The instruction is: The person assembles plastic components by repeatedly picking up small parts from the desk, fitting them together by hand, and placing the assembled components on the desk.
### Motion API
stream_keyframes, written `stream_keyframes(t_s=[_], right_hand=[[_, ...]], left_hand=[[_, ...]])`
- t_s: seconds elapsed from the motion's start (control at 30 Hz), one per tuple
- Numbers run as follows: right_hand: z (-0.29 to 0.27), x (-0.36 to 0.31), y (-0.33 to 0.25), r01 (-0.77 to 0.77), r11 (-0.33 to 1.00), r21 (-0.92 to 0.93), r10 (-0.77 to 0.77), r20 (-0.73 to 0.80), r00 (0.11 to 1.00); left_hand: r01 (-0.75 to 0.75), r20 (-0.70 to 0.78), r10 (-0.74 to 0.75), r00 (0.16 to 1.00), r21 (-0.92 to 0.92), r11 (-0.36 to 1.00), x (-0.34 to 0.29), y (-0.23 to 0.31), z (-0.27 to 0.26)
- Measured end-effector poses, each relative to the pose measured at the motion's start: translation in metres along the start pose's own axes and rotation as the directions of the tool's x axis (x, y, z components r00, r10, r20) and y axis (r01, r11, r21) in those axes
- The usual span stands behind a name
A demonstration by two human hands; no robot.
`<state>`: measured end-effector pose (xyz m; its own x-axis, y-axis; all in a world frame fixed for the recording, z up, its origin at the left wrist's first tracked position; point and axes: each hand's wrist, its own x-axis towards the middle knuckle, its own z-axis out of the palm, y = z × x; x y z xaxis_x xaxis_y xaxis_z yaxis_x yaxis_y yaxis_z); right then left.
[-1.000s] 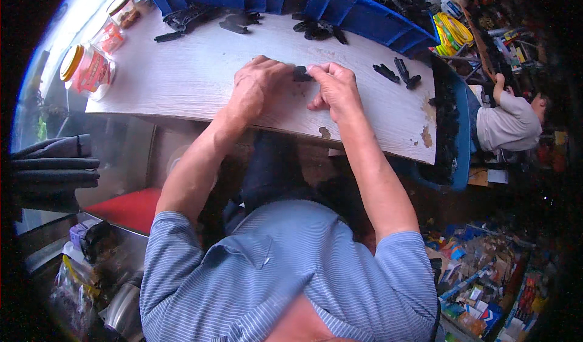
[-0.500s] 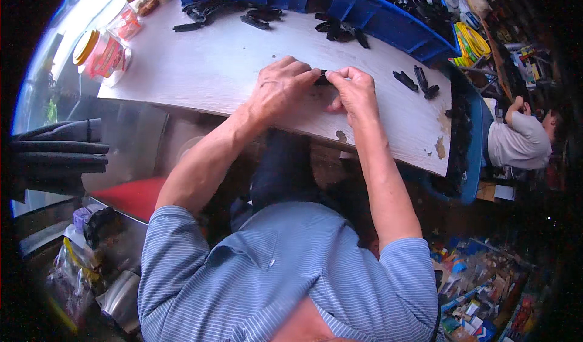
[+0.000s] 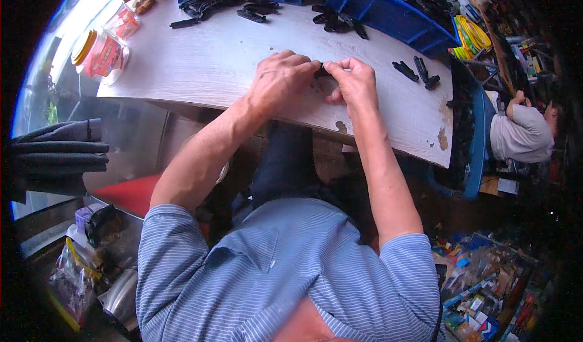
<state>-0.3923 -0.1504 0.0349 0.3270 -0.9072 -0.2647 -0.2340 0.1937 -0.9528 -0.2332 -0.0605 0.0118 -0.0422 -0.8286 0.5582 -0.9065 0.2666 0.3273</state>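
My left hand (image 3: 280, 81) and my right hand (image 3: 353, 82) meet over the near middle of a pale wooden tabletop (image 3: 206, 68). Both pinch one small black plastic part (image 3: 320, 70) between their fingertips; most of it is hidden by the fingers. To the right of my right hand lie a few loose black plastic parts (image 3: 415, 71) on the board. More black parts (image 3: 337, 19) lie along the far edge, in front of the blue bins (image 3: 388, 14).
Jars with yellow lids and red labels (image 3: 100, 53) stand at the table's left end. Another blue bin (image 3: 470, 135) full of black parts hangs off the right end. A person in a grey shirt (image 3: 522, 132) sits further right. Clutter covers the floor.
The view has shifted so the table and hands sit a little lower and further right. Both hands stay together on the small black part, fingers working at it.
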Motion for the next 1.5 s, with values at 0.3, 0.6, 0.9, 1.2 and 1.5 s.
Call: stream_keyframes(t_s=[0.3, 0.6, 0.9, 1.2, 1.5], right_hand=[[0.003, 0.008, 0.007, 0.085, 0.984, -0.155, -0.1, -0.092, 0.991], [0.003, 0.003, 0.004, 0.076, 0.978, -0.193, -0.097, -0.103, 0.99], [0.007, -0.002, -0.012, 0.13, 0.889, -0.44, -0.1, 0.091, 0.991], [-0.013, 0.001, -0.005, -0.034, 0.99, -0.136, 0.033, -0.013, 0.999], [-0.1, 0.041, 0.0, -0.052, 0.989, 0.14, 0.107, -0.42, 0.901]], left_hand=[[-0.032, 0.135, 0.02, 0.991, 0.087, 0.996, 0.008, 0.003, 0.0], [0.027, 0.115, -0.029, 0.993, 0.024, 0.999, -0.004, 0.009, -0.002], [0.329, -0.136, -0.3, 0.944, 0.351, 0.877, 0.015, -0.094, -0.026], [0.127, -0.106, -0.098, 0.99, 0.306, 0.944, 0.005, -0.076, -0.027], [-0.011, -0.043, 0.018, 0.999, 0.162, 0.987, -0.001, -0.027, -0.007]])
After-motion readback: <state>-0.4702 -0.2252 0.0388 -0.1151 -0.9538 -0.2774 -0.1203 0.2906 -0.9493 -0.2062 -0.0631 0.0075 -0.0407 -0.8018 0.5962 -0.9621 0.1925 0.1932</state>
